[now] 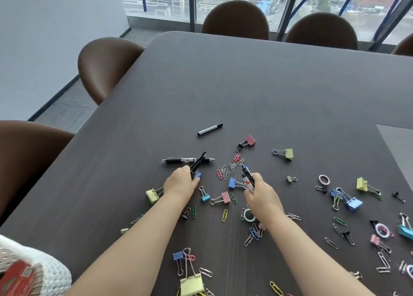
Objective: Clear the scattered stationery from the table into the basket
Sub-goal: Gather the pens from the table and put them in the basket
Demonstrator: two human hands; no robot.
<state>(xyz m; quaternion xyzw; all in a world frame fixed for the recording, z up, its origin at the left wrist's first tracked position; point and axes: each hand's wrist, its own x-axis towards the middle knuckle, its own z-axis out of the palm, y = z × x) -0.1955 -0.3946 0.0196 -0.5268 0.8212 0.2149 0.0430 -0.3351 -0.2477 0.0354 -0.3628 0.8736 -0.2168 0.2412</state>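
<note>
Both hands reach over the dark counter [268, 90] among scattered stationery. The left hand [180, 181] has its fingers wrapped around a black pen [199, 160] that sticks up and away from the fist, with a small blue clip [197, 174] at the fingertips. The right hand [261, 192] has its fingers curled around a dark pen [247, 173] with a blue tip, pointing up-left.

Another black pen [187, 160] lies flat just beyond the left hand. A marker [209, 129] lies farther out, alone. Binder clips and paper clips lie spread between, beside and beyond the hands, thickest on the right side and toward the near edge. The white mesh basket [51, 271] sits at the near left corner, well apart from the hands, holding something red.
</note>
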